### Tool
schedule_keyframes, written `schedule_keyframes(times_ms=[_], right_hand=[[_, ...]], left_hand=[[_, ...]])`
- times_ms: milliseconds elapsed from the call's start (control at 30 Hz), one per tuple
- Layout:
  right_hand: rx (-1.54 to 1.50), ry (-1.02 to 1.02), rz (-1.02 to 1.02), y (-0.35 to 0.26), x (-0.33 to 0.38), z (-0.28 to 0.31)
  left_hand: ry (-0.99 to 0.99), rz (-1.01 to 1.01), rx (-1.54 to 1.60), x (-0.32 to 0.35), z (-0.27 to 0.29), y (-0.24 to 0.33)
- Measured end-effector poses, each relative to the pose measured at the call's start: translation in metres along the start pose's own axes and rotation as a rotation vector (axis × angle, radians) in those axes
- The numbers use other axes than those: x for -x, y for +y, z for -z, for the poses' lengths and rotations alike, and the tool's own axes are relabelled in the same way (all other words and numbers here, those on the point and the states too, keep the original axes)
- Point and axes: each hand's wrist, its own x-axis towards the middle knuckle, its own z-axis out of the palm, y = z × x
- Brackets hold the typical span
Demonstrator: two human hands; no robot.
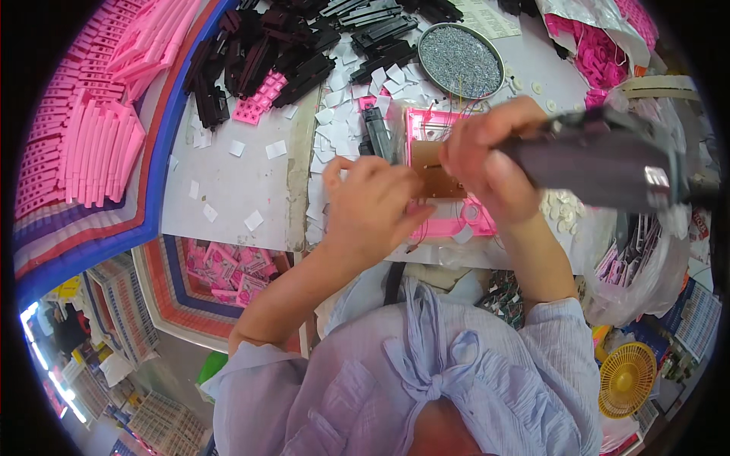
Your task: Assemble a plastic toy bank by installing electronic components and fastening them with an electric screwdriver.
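A pink plastic housing (450,228) lies on the bench in front of me, with a brown board (438,169) across its middle and thin wires around it. My left hand (372,199) bends over its left edge, index finger and thumb against it. My right hand (494,163) is wrapped round a dark electric screwdriver (601,156), blurred by motion, its body pointing off to the right. The hand hides the tool's tip above the housing. Close behind my left hand lies a black plastic part (376,134).
Small white squares (334,131) and black plastic parts (293,45) cover the bench's far left. A round dish of grey screws (461,61) stands at the back. Pink parts fill a crate (156,152) at left; whitish discs (561,211) and plastic bags (635,262) lie at right.
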Motion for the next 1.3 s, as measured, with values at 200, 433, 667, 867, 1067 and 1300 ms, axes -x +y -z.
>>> schedule_keyframes(times_ms=[200, 433, 667, 867, 1067, 1300], right_hand=[[-0.011, 0.047, -0.13, 0.018, -0.006, 0.002], [0.303, -0.098, -0.049, 0.026, -0.005, -0.003], [0.193, -0.052, -0.233, 0.014, -0.013, -0.004], [0.316, 0.019, -0.142, -0.028, -0.017, 0.012], [1.148, -0.439, -0.224, -0.066, 0.052, 0.034], [1.112, -0.539, -0.007, -0.036, 0.087, 0.049]], left_hand=[[-0.065, -0.114, -0.06, 0.01, -0.005, -0.005], [-0.114, -0.094, -0.026, 0.011, -0.005, -0.003], [-0.163, 0.072, 0.146, 0.054, -0.009, 0.015], [-0.135, 0.23, 0.347, 0.076, -0.014, 0.03], [-0.154, 0.252, 0.319, 0.018, 0.031, 0.008], [-0.181, -0.004, 0.086, -0.023, 0.019, 0.016]])
